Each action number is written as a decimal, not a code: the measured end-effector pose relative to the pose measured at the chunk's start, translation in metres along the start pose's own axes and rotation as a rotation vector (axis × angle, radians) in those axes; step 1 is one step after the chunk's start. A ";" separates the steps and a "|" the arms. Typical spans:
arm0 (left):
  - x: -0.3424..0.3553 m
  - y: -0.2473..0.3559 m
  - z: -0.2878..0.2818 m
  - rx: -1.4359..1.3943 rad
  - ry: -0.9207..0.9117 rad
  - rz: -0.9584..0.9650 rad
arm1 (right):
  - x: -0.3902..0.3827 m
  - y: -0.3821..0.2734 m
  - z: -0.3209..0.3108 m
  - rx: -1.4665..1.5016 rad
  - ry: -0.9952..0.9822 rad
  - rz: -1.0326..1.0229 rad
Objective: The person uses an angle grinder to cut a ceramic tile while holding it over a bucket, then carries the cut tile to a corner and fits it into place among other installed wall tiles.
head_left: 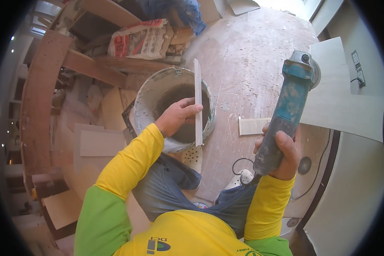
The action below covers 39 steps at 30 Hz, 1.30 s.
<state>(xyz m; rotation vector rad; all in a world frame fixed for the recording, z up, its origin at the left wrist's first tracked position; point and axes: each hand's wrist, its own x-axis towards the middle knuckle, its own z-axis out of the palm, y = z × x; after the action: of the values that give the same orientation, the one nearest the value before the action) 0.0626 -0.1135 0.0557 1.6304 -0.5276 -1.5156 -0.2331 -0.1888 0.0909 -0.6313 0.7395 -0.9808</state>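
Note:
Between the thumb and fingers of my left hand (178, 117) is a narrow pale strip (198, 91), held upright over the right side of a bucket; its upper edge looks ridged, like a cut piece of tile. The round bucket (145, 96) below has a rim and walls crusted with dried mortar. My right hand (288, 155) is wrapped round the dark grey body of a teal angle grinder (293, 96). Its metal head points up and away from me, with the disc side turned right and partly hidden. A black cord leaves its lower end.
Wooden boards (40, 102) and a printed bag (138, 40) lie at the left and far left. A small pale tile piece (255, 126) rests on the dusty floor (243, 51). At the right are large pale panels (350, 89), a round disc (304, 165) and a trailing cord.

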 end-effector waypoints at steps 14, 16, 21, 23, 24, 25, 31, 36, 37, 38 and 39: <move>0.001 -0.002 -0.004 0.031 0.012 0.008 | 0.006 -0.003 0.003 0.003 -0.006 -0.005; 0.001 -0.003 -0.004 0.041 0.004 0.008 | 0.003 -0.006 0.005 0.008 0.005 0.004; 0.001 -0.008 -0.006 0.005 -0.004 -0.008 | -0.013 -0.008 0.006 -0.030 0.005 -0.067; 0.001 -0.011 -0.007 -0.013 -0.001 -0.029 | -0.022 -0.009 0.005 0.000 0.030 -0.052; 0.001 -0.013 -0.006 -0.004 -0.021 -0.018 | -0.026 -0.009 0.005 -0.005 0.028 -0.063; 0.001 -0.015 -0.006 0.012 -0.037 -0.008 | -0.031 -0.009 0.004 0.000 0.013 -0.071; -0.007 -0.015 0.005 0.001 0.074 0.065 | -0.057 -0.005 0.004 0.000 0.000 -0.138; -0.031 -0.003 0.019 0.029 0.029 0.223 | -0.088 -0.003 0.000 -0.071 0.024 -0.262; -0.036 0.001 0.024 0.074 0.092 0.264 | -0.095 -0.005 -0.001 -0.079 0.045 -0.279; -0.041 0.003 0.027 0.068 0.075 0.279 | -0.101 -0.007 -0.002 -0.085 0.064 -0.294; -0.046 0.005 0.031 0.184 0.153 0.366 | -0.106 -0.009 -0.003 -0.111 0.067 -0.309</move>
<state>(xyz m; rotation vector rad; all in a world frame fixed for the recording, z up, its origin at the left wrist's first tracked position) 0.0260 -0.0893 0.0899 1.6625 -0.8482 -1.0910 -0.2780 -0.0980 0.1233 -0.8294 0.7730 -1.2556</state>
